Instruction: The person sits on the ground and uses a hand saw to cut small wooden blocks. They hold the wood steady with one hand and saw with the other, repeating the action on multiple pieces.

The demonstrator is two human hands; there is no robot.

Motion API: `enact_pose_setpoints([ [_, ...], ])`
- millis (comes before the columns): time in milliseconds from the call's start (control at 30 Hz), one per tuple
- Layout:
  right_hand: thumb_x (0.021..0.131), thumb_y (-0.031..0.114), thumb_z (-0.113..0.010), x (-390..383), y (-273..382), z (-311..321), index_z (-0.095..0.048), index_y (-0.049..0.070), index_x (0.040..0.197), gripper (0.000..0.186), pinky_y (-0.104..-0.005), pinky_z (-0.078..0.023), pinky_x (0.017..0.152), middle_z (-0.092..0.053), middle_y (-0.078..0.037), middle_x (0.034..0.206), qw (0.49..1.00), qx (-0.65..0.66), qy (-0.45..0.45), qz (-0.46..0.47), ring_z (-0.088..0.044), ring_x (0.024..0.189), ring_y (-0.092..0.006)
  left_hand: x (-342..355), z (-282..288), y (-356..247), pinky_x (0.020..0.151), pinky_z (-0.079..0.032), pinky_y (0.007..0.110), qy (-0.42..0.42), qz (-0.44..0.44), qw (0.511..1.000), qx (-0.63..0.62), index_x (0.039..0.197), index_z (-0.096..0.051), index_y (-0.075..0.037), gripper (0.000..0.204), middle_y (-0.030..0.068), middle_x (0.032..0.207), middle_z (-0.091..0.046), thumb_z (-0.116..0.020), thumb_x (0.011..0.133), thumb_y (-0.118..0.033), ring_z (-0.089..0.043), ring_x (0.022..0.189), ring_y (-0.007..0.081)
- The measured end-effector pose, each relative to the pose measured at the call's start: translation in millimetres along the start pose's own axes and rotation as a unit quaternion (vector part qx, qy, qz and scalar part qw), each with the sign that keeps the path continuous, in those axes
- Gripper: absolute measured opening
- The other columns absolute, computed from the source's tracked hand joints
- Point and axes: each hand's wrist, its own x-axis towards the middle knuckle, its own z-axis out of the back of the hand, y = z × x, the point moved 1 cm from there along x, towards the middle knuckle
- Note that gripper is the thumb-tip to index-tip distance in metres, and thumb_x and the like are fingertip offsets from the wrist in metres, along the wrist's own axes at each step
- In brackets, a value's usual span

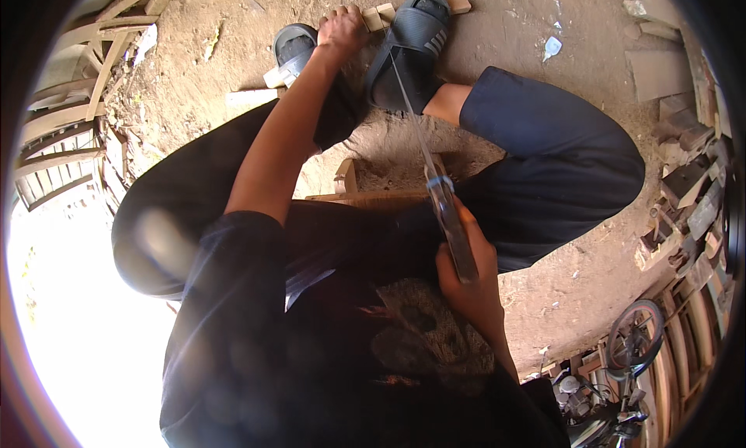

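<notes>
The work in hand looks like sawing a short stick (380, 17) that lies on the dirt floor (497, 40) beyond the person's lap, at the top of the view. The right hand (479, 265) is clenched around the dark handle of a handsaw (444, 207), whose narrow blade runs away from the body toward the stick, beside the inner edge of the right sandal (412, 32). The left hand (342, 28) grasps the stick's left end, fingers bent over it, though their undersides are hidden. The right sandal rests across the stick, with the other end poking out past it. Whether the teeth touch the wood is too fine to tell. The next move seems to call for straight, steady strokes while hand and foot pin the stick. What stands in the way is mostly the body: the blade has little room between the left fingers and the right foot, so a slip could catch either. Nearer the lap, a small block (346, 176) stands by a board (357, 198), below the blade's line. The left sandal (295, 50) sits just beside the left forearm. Wood scraps (684, 184) crowd the right side, with a bike wheel (611, 343) at lower right, and curved wooden frames (101, 79) stand at far left.
</notes>
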Motion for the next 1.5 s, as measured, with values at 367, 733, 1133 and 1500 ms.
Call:
enact_pose_setpoints([
  [367, 0.077, 0.000, -0.053, -14, 5, 3, -0.045, 0.001, 0.133, 0.056, -0.0333, -0.049, 0.065, -0.063, -0.019, 0.084, 1.000, -0.014, -0.014, -0.001, -0.064, 0.067, -0.0268, -5, 6, -2, 0.099, -0.039, 0.047, 0.000, -0.033, 0.999, 0.002, 0.119, -0.047, 0.002, 0.070, 0.0231, 0.124, -0.053, -0.060, 0.081, -0.055, -0.049, 0.120, 0.0376],
  [733, 0.077, 0.001, -0.054, 0, -6, -5, -0.047, 0.000, 0.130, 0.054, -0.0311, -0.049, 0.067, -0.062, -0.018, 0.086, 0.998, -0.031, -0.030, 0.042, -0.064, 0.070, -0.0205, 7, 4, -3, 0.090, -0.048, 0.047, 0.024, -0.055, 0.998, -0.016, 0.113, -0.043, 0.002, 0.077, 0.0234, 0.114, -0.059, -0.073, 0.071, -0.055, -0.058, 0.108, 0.0370],
  [1133, 0.078, -0.001, -0.050, -8, 2, 0, -0.046, -0.001, 0.131, 0.053, -0.0314, -0.047, 0.074, -0.061, -0.018, 0.091, 1.000, -0.023, -0.015, 0.014, -0.062, 0.081, -0.0234, -10, 13, -8, 0.094, -0.045, 0.043, -0.001, 0.008, 1.000, 0.016, 0.119, -0.049, -0.005, 0.076, 0.0144, 0.122, -0.054, -0.076, 0.068, -0.053, -0.051, 0.116, 0.0309],
  [1500, 0.078, -0.001, -0.051, -3, -5, 0, -0.046, -0.002, 0.131, 0.053, -0.0327, -0.047, 0.076, -0.062, -0.021, 0.097, 0.999, -0.040, -0.010, 0.019, -0.063, 0.084, -0.0263, -1, 15, -6, 0.091, -0.049, 0.042, 0.003, -0.011, 1.000, -0.013, 0.111, -0.052, -0.004, 0.054, 0.0175, 0.110, -0.063, -0.068, 0.075, -0.041, -0.056, 0.111, 0.0338],
])
